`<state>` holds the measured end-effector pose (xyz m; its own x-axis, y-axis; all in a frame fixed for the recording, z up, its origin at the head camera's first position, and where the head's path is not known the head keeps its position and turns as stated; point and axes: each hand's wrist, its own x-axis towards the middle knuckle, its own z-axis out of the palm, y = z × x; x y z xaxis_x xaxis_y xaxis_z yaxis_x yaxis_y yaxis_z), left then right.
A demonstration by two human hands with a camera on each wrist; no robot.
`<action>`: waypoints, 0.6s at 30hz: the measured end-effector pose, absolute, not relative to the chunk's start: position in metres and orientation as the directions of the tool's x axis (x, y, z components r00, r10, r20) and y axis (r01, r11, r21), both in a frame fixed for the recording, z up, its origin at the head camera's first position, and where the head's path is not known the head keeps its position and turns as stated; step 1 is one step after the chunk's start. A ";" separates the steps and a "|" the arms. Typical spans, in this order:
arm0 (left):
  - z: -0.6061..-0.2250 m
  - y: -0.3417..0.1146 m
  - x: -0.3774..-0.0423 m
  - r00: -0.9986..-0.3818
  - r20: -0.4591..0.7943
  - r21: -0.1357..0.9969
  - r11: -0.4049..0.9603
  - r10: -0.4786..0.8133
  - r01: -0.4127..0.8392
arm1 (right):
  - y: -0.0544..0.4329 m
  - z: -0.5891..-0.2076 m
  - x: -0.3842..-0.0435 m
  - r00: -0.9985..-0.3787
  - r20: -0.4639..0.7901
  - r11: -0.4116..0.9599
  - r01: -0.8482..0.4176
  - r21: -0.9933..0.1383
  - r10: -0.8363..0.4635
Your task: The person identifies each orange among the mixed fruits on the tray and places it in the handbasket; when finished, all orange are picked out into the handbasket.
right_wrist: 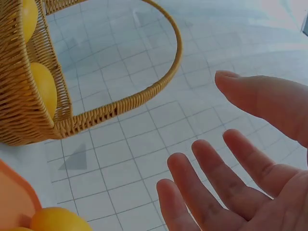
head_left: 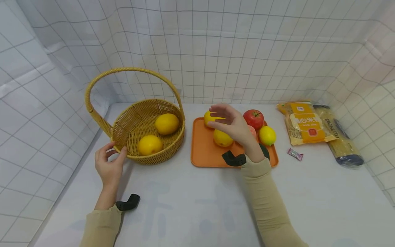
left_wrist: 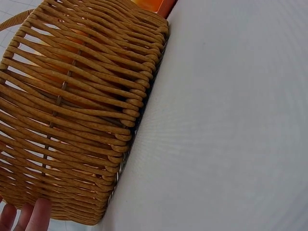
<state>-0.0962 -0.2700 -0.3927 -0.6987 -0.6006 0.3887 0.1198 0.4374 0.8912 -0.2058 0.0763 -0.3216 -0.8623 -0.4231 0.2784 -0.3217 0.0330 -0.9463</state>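
Observation:
A wicker basket (head_left: 182,139) with a tall arched handle stands at the left, two plump yellow fruits (head_left: 150,145) inside it. At its near left rim is my left hand (head_left: 109,167), gripping the edge with thumb and fingers; the left wrist view catches only its fingertips (left_wrist: 38,216) against the weave. Over an orange tray (head_left: 200,151) hovers my right hand (head_left: 236,127), fingers spread and holding nothing. Beneath and beside it on the tray are yellow fruits (head_left: 223,138), a red tomato-like fruit (head_left: 253,119), a pink fruit partly hidden, and a lemon (head_left: 267,135).
Right of the tray lie an orange-and-clear food bag (head_left: 308,123), a spaghetti pack (head_left: 344,147) and a small pink wrapped candy (head_left: 295,154). Something dark green (head_left: 264,151) shows beside my right wrist. A white gridded curtain (head_left: 216,51) hangs behind the table.

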 end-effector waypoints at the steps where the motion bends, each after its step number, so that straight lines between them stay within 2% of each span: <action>1: -0.393 -0.270 -0.096 -0.698 0.388 0.892 0.436 -0.602 0.120 | 0.079 -0.324 -0.207 -0.868 0.268 0.030 -0.308 -0.951 -0.418; 9: -0.394 -0.270 -0.098 -0.692 0.397 0.889 0.440 -0.603 0.126 | 0.094 -0.336 -0.220 -0.910 0.188 0.109 -0.244 -0.964 -0.370; 18: -0.392 -0.269 -0.098 -0.689 0.391 0.891 0.439 -0.611 0.116 | 0.103 -0.342 -0.226 -0.912 0.145 0.130 -0.209 -0.969 -0.384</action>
